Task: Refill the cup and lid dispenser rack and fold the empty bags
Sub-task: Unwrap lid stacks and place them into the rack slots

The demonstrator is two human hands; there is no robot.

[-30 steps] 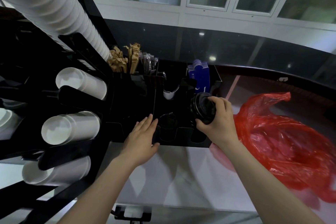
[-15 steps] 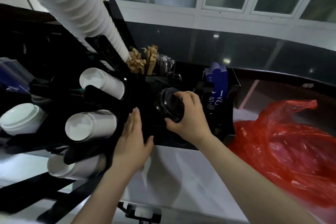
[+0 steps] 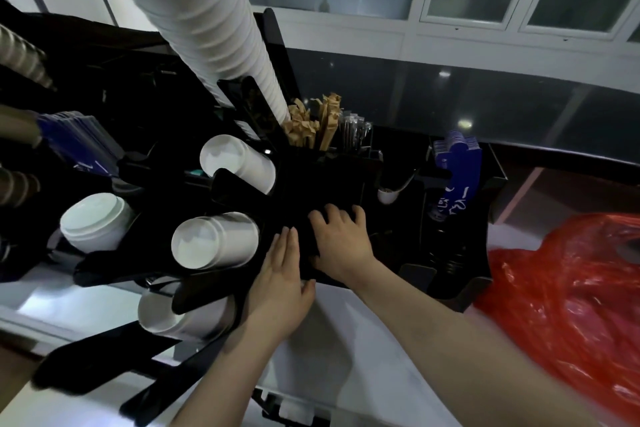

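- Rack [image 3: 221,191] first, far left: black plastic dispenser, its slots showing white cup stacks [image 3: 214,239] mouth-out, plus a lidded white stack [image 3: 93,222] at the edge.
- Up top, a long white cup column [image 3: 214,10] leans in across the rack, tall and light, likely to flex or slip apart if taken by one end; hold it low and near the middle, I'd say.
- Left hand [image 3: 280,284] next, fingers straight and together, flat against the dark front of the rack, holding nothing, bracing by the look of it.
- Right hand [image 3: 341,241] just beside it, fingers curled down over a dark compartment; black on black there, so I cannot tell whether that grip is round a lid stack or only pressing.
- Lids, if that is what goes in, would be thin, stiff, slick plastic: best held round the rim of the stack, not squeezed.
- Behind: brown paper sticks [image 3: 311,125], then blue sleeves [image 3: 457,163].
- Far right, red bag [image 3: 568,291] lies crumpled on the white bench [image 3: 346,340], well apart from both hands, not yet folded; soft, slippery film, best taken at the edges and smoothed flat.
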